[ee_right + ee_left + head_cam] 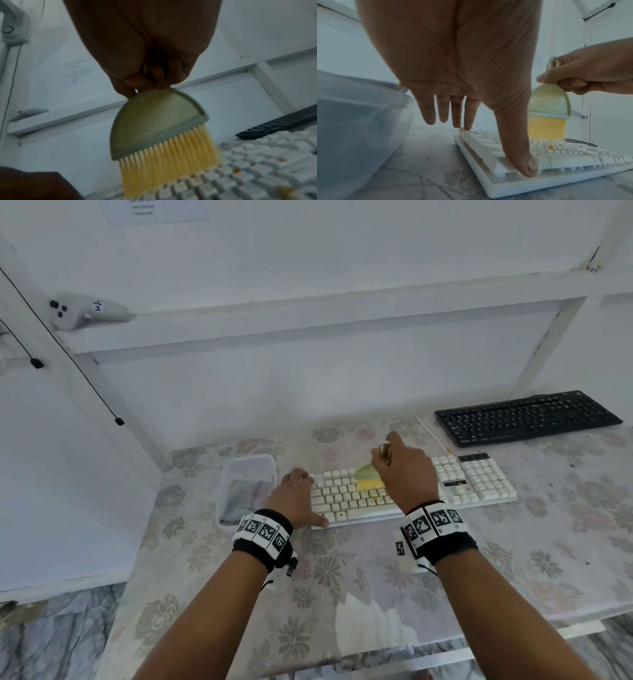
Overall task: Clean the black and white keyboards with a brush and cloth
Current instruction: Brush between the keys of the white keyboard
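A white keyboard (479, 481) lies in the middle of the floral table, with orange crumbs (551, 147) among its keys. My left hand (298, 498) rests on its left end, fingers straight, thumb (522, 159) on the front edge and fingertips (467, 121) on the back corner. My right hand (404, 470) grips the handle of a green brush (154, 127) whose yellow bristles (171, 159) touch the keys. The black keyboard (527, 417) lies at the back right. A cloth (243, 494) sits inside a clear tub.
The clear plastic tub (246, 463) stands just left of the white keyboard. A thin white stick (431, 433) lies between the two keyboards. A white controller (85, 313) rests on the wall ledge at left. The table's front edge (513, 635) is near.
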